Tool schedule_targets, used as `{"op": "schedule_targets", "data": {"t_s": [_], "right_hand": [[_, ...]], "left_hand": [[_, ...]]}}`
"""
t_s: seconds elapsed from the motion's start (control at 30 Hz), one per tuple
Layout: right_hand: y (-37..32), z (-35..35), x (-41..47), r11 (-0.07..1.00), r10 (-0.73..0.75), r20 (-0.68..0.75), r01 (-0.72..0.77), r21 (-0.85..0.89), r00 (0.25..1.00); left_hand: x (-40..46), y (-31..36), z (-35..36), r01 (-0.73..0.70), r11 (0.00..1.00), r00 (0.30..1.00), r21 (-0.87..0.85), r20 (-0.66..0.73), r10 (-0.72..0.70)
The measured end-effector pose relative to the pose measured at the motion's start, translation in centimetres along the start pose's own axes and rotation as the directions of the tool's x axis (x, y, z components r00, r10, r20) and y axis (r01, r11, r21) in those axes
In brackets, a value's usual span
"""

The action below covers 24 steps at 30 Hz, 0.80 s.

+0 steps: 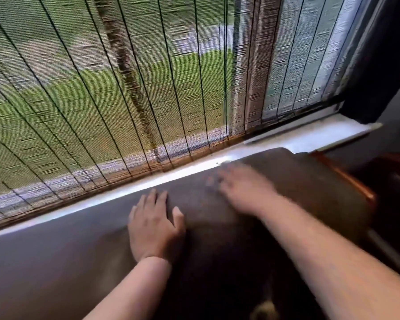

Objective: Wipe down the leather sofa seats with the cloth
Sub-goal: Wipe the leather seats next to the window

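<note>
A woven blind (102,88) hangs over the window across the upper left, with grass showing through it, and its lower edge sits just above a white window sill (310,137) that runs along behind the sofa. The sofa back (56,239), a dull grey-brown surface, stretches from the lower left up toward the right, just beside the sill. The left hand (154,224) lies palm down on top of this surface, fingers straight and slightly spread and pointing toward the window, thumb out to the right, with the bare forearm reaching up from the bottom edge. Further right, the right hand (239,190) is also palm down on the sofa top, nearer the sill, its forearm coming in from the lower right corner; it is heavily blurred, so whether its fingers are flat or curled around anything cannot be told. The cloth cannot be made out in this view, under either hand or elsewhere. At the far right, beyond the end of the sofa, a brown wooden rail (346,179) slants down beside a dark wall (390,65)
</note>
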State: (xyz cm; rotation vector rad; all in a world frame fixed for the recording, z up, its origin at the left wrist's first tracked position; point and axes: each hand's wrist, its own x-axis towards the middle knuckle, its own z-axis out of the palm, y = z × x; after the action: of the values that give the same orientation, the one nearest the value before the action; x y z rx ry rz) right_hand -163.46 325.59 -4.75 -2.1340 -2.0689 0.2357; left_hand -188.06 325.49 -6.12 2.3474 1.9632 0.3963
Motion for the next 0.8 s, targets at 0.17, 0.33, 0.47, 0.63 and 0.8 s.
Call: {"op": "schedule_targets", "data": {"t_s": [0.17,0.33,0.47,0.63,0.8], "right_hand": [[5.1,-3.6,2.7,0.896,0.396,-0.018,-0.391,-0.213,0.918],[-9.5,1.0,1.6,0.928,-0.373,0.154,0.372,0.031,0.915],[1.1,-2.7,2.9,0.997,0.063,0.055,-0.066,0.047,0.996],[6.7,-3.0,0.0,0.897,0.431,-0.125,-0.44,-0.053,0.894],[-1.4,1.2,-5.7,0.981,-0.196,-0.137,0.194,-0.031,0.971]], "left_hand": [[-0.3,0.3,-0.1,0.014,0.999,1.0,-0.033,-0.024,-0.014],[-0.5,0.2,-0.4,0.014,0.992,0.999,-0.129,-0.045,-0.02],[-0.5,0.0,0.1,0.01,0.997,0.999,-0.082,-0.043,-0.013],[-0.1,0.1,0.5,0.008,1.0,0.999,-0.028,-0.035,-0.009],[-0.3,0.2,0.1,0.004,1.0,1.0,-0.014,-0.021,-0.005]]}}
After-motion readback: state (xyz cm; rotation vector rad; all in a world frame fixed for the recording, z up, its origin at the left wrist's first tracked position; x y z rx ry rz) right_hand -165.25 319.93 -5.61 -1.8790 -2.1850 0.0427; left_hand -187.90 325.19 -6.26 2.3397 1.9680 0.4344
